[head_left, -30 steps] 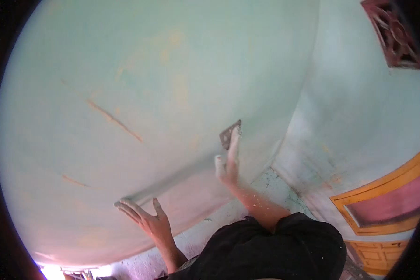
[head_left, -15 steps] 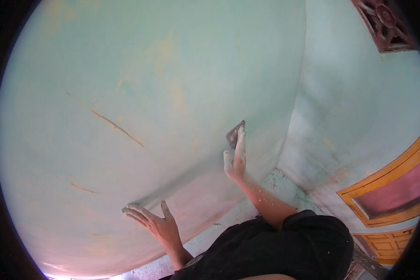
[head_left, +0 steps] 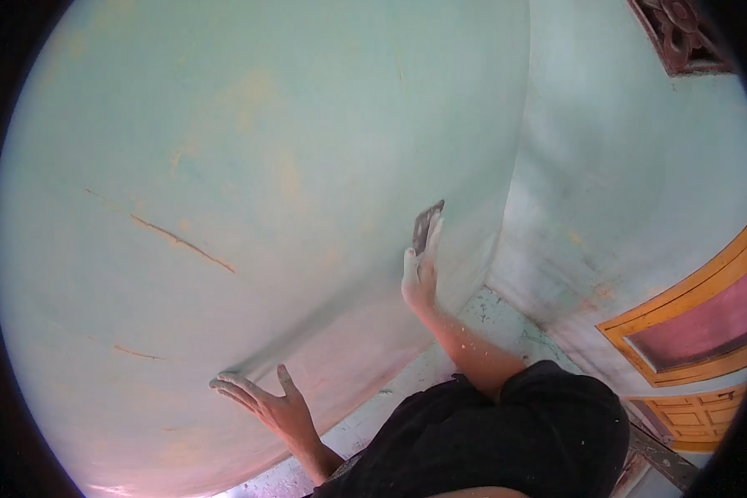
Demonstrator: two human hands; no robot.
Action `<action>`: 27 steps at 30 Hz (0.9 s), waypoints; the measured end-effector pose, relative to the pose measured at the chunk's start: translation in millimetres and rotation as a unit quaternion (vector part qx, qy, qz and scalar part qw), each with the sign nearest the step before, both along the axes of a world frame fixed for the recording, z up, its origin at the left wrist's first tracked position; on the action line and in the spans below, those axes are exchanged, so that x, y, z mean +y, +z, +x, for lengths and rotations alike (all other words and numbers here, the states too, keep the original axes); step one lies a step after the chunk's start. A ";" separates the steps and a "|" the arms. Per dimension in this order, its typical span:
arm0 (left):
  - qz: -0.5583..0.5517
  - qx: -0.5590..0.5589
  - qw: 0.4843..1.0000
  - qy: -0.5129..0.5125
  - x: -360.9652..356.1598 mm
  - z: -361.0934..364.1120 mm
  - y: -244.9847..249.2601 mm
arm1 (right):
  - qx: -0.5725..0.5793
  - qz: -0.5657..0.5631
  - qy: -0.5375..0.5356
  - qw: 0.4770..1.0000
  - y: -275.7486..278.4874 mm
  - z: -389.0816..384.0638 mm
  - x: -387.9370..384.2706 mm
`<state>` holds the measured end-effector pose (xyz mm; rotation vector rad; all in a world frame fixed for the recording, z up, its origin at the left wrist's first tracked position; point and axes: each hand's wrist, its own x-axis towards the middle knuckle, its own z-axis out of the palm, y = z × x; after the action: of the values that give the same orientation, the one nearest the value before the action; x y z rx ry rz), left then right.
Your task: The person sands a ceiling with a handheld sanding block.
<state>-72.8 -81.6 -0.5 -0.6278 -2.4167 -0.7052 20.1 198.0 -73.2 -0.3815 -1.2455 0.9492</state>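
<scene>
My right hand, its fingers coated in pale dust, presses a small dark piece of sandpaper against the pale green wall, left of the room corner. Part of the sheet is hidden by the fingers. Lower down and to the left, my left hand is open, with fingers stretched toward the wall and fingertips resting on it, and nothing in it. Dust whitens those fingertips too. A long crack runs slantwise in the wall above my left hand, and a shorter crack lies to its left.
An adjoining wall meets this one at the right. It carries a dark red vent block at the top, and a yellow-framed pink panel lower down. Below are yellow shutters and a dark wooden beam.
My right hand has moved slightly up the wall, and the sandpaper has turned to a steeper angle. My left hand stays nearly in place while the view shifts a little.
</scene>
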 end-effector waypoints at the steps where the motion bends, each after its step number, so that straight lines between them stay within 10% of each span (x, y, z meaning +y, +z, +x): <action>1: -0.005 -0.006 1.000 0.012 1.1 1.3 1.4 | -0.023 0.007 -0.022 0.999 -4.6 -0.2 2.1; 8: -0.015 0.001 0.999 0.034 2.6 -0.1 -2.5 | -0.110 0.208 -0.101 0.967 84.0 15.7 22.7; 18: -0.025 0.039 0.999 0.000 -3.0 -5.5 -6.5 | 0.004 -0.080 -0.024 0.996 -9.6 8.9 18.1; 27: -0.009 0.026 0.999 0.040 2.1 -0.8 -0.9 | -0.103 0.067 -0.058 0.991 25.3 28.5 42.1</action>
<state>-73.6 -79.5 -1.4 -0.5477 -2.3892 -0.6276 48.6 240.1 -47.9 -0.4480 -1.4504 0.7361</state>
